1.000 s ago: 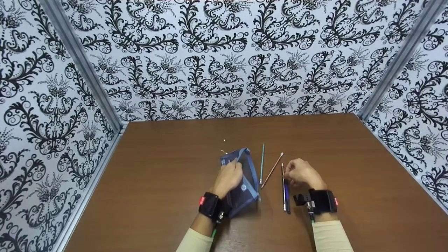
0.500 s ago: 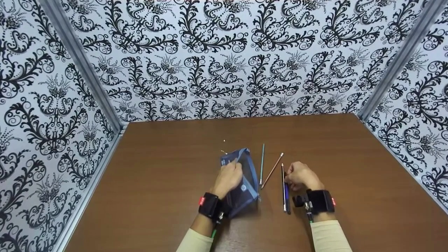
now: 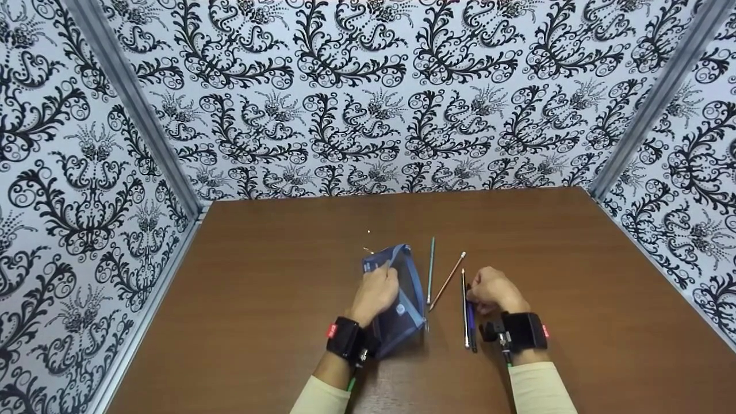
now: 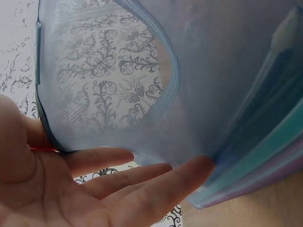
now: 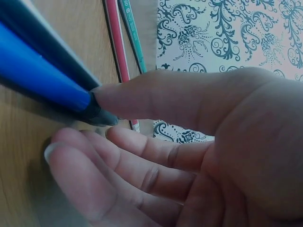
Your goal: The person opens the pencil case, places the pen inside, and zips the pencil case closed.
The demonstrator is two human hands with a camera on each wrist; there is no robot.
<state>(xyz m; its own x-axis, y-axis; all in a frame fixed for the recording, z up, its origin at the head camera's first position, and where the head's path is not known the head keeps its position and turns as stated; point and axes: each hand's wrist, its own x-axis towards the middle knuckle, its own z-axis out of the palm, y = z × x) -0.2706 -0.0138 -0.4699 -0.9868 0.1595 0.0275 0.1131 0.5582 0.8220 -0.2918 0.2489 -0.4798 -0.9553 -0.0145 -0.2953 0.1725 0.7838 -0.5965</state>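
A translucent blue mesh pouch (image 3: 410, 287) is gripped in the left hand (image 3: 378, 290), its edge caught between the thumb and the fingers (image 4: 151, 196). The pouch is spread toward the near half of the table (image 3: 276, 287), well apart from its left and right edges; a round pale badge (image 3: 400, 309) is seen on its face.

Nearer the table's right edge, the upper end of a blue pen (image 3: 471, 319) is pinched in the right hand (image 3: 495, 290), with the thumb (image 5: 156, 97) laid on it and the other fingers (image 5: 137, 142) curled below. The pen is slanted a little, and whether it is lifted clear of the table cannot be told.

Just beside the pen, a black pencil (image 3: 465, 310) is laid nearly parallel, its point turned toward the table's far edge. Between these and the pouch, a pink pencil (image 3: 448, 280) is set aslant, and a teal pencil (image 3: 430, 270) is aimed at the far edge. Near the pouch's far side, a small white speck (image 3: 368, 231) is seen.
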